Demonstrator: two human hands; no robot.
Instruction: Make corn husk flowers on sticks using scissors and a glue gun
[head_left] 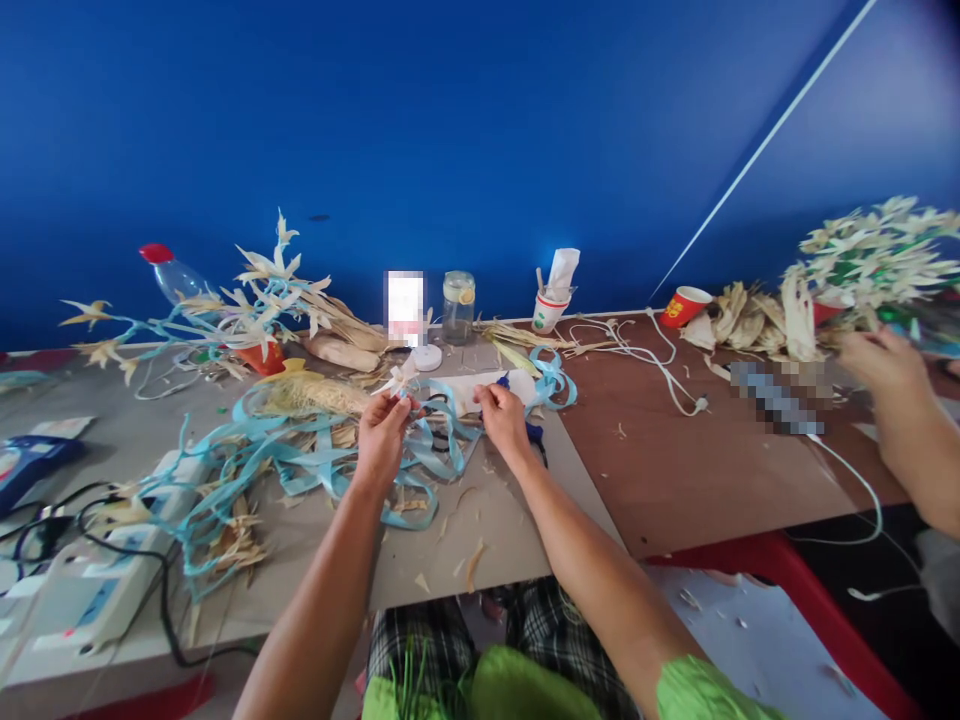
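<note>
**Lower centre, nearest.** Green cloth (525, 690) and checked fabric on the lap. Husk shavings (472, 565) lie loose on the grey table (450, 520).

**Lower left.** White power strip (82, 600), with a black cable (161, 610) across it.

**Centre.**
- Left hand (382, 435): fingertips closed in a pinch on a small pale husk flower (397, 382), held just above the table.
- Right hand (502, 420): thumb and forefinger closed narrow, apparently on a blue strip (442, 405) running across to the flower. The exact contact is too small to confirm.
- Handling, as judged: the flower is very light, dry and brittle, and its petals are likely to crease or snap. It is best held at the bound base, not the tips. The strip is limp, thin and smooth, so it is likely to slip unless pinched close to the working end.

**Centre left.** A tangle of blue ribbon (300, 460) mixed with husk, touching the left wrist.

**Upper centre.** Glass jar (458, 305). Paper cup (550, 312) holding tissue. White cord (652, 365) on the brown board (712, 470).

**Upper left.** Finished flower branch (255, 290). Red-capped bottle (172, 272).

**Right edge.** A co-worker's hand (885, 365) beside a bundle of husk flowers (877, 250), well apart from the person's own hands.
</note>
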